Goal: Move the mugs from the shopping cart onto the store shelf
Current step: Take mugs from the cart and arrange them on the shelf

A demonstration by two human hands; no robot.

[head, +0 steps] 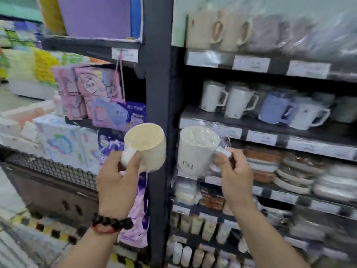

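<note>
Mugs: one in each of the hands, held up in front of the store shelf (257,124). Left hand (117,176) grips the cream mug (146,149) by its handle; right hand (233,171) pinches the handle of the bagged white mug (195,151). Risks: the black upright (158,105) sits between them, so a swing could knock it; shelved mugs (239,103) crowd the row; the slick bag may slip.
</note>
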